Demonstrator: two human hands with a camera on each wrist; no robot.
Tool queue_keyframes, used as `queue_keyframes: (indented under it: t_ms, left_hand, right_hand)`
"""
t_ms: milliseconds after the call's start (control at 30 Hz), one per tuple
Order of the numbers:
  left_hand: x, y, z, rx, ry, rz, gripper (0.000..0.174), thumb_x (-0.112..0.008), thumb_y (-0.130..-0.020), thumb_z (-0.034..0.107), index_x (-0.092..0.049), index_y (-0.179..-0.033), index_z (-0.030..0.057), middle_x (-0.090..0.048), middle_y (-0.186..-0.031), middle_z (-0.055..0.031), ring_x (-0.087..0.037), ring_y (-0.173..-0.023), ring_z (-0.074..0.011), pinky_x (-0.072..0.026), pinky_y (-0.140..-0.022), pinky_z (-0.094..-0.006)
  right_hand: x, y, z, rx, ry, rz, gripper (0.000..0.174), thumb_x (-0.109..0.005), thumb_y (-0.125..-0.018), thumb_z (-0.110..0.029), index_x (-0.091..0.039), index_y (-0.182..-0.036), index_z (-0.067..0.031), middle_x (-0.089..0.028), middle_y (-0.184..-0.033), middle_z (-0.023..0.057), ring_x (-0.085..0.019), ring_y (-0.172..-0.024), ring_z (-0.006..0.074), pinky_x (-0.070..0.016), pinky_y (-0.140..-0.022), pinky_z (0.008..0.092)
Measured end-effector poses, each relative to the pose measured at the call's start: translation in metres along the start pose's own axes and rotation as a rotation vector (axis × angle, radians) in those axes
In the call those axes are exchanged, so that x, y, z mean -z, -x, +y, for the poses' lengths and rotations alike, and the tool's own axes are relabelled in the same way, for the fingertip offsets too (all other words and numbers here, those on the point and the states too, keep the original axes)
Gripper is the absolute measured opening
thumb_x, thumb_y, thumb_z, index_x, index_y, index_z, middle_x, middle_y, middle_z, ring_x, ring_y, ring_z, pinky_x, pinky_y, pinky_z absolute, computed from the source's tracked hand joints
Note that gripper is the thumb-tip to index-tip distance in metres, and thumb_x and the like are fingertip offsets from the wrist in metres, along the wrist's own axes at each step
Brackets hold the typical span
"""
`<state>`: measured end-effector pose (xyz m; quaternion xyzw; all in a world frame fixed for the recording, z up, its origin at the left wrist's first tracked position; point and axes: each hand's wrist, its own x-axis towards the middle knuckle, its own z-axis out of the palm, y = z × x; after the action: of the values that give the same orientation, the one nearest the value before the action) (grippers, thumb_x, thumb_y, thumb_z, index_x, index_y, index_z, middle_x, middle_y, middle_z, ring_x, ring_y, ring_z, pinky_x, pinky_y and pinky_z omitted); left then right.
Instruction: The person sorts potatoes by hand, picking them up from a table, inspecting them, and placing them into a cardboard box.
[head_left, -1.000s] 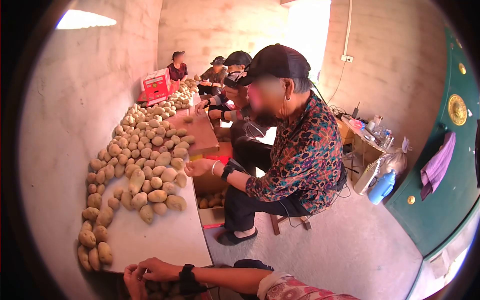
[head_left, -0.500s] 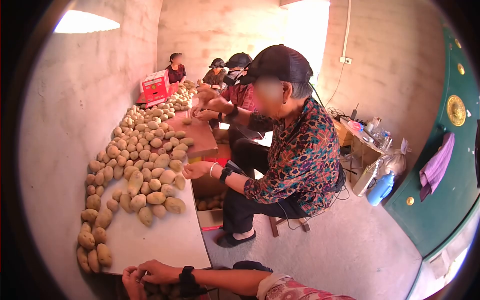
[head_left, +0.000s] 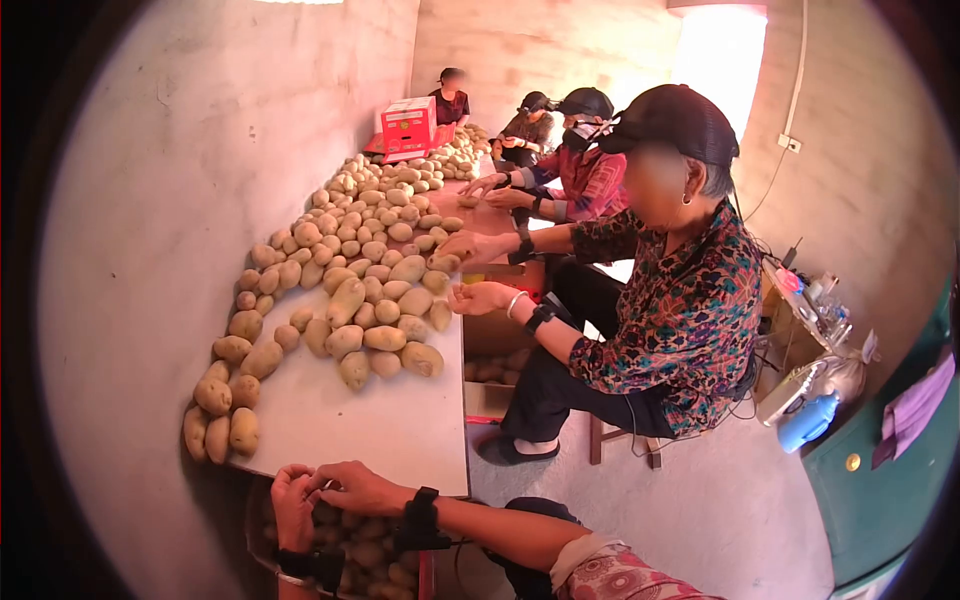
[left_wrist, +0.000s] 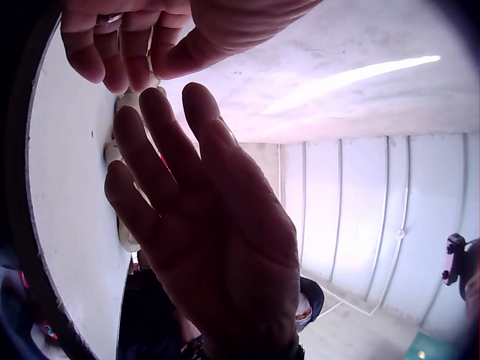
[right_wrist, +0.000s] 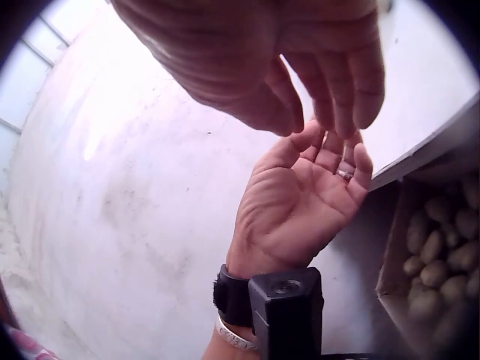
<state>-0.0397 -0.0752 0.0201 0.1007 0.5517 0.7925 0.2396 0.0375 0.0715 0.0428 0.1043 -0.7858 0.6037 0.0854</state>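
Observation:
Both hands meet at the near end of a white tabletop [head_left: 400, 430], above a box [right_wrist: 390, 270] of potatoes. My left hand [head_left: 293, 502], with a ring and a bracelet, has its fingertips close to those of my right hand [head_left: 357, 489]. In the right wrist view the left hand [right_wrist: 296, 199] turns its palm up, fingers loosely bent. Over it hangs the right hand [right_wrist: 315, 56], fingers pointing down. The left wrist view shows the right hand [left_wrist: 217, 217] with spread, nearly straight fingers, facing the left hand [left_wrist: 142, 37]. Nothing shows between them.
Potatoes [head_left: 346, 300] are heaped along the wall side of the table. A person in a patterned shirt [head_left: 690, 290] sits at the right with hands at the potatoes, others beyond. A red and white carton [head_left: 408, 125] stands far back.
The head view has swung left, so the scene sits further right and more of my left hand and the box shows. My hands stay together. The nearest person's far hand is now at the potatoes.

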Motion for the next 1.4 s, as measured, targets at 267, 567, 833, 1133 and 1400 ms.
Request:
queue_keyframes:
  t_ms: [267,567,833,1133,1400]
  left_hand:
    - [0.008,-0.001,-0.002,-0.034,0.018,-0.054,0.016,-0.056,-0.086,0.012,-0.050,-0.097,0.0018,-0.055,-0.087,-0.0044,-0.057,-0.077,-0.0104,-0.0460,-0.064,-0.0203]
    - [0.028,-0.003,0.000,-0.537,-0.744,-0.214,0.014,-0.052,-0.085,0.011,-0.048,-0.096,0.0030,-0.048,-0.094,-0.0037,-0.052,-0.081,-0.0100,-0.0451,-0.067,-0.0221]
    - [0.028,-0.021,-0.015,-0.133,0.052,-0.085,0.022,-0.047,-0.084,0.007,-0.043,-0.106,0.0050,-0.050,-0.090,-0.0045,-0.055,-0.083,-0.0132,-0.0465,-0.072,-0.0231]
    - [0.017,-0.013,-0.008,-0.141,0.117,0.150,0.032,-0.045,-0.079,0.001,-0.042,-0.110,0.0051,-0.044,-0.073,0.0020,-0.042,-0.062,-0.0064,-0.0365,-0.057,-0.0188]
    - [0.020,-0.012,-0.016,-0.184,0.070,0.122,0.028,-0.042,-0.079,-0.002,-0.043,-0.106,0.0035,-0.041,-0.064,0.0036,-0.039,-0.057,-0.0050,-0.0329,-0.054,-0.0175]
  right_hand:
    - [-0.011,-0.005,-0.006,-0.009,-0.056,0.052,0.021,-0.060,-0.083,-0.011,-0.056,-0.100,0.0000,-0.065,-0.092,0.0124,-0.062,-0.082,0.0192,-0.0488,-0.075,0.0305]
    - [-0.012,-0.010,0.010,0.061,-0.023,0.127,0.020,-0.057,-0.083,-0.016,-0.057,-0.092,0.0019,-0.065,-0.085,0.0141,-0.063,-0.081,0.0209,-0.0483,-0.073,0.0321]
    - [-0.023,-0.019,0.008,0.093,-0.098,0.146,0.018,-0.061,-0.079,-0.017,-0.057,-0.082,0.0012,-0.061,-0.075,0.0137,-0.058,-0.072,0.0234,-0.0460,-0.066,0.0330]
    - [-0.013,-0.014,0.001,-0.003,-0.054,0.162,0.016,-0.059,-0.080,-0.014,-0.056,-0.085,0.0013,-0.061,-0.074,0.0132,-0.058,-0.069,0.0213,-0.0457,-0.064,0.0327]
    - [-0.014,-0.010,-0.006,-0.005,-0.057,0.127,0.021,-0.057,-0.085,-0.018,-0.056,-0.085,0.0027,-0.062,-0.075,0.0133,-0.058,-0.069,0.0184,-0.0455,-0.063,0.0318]
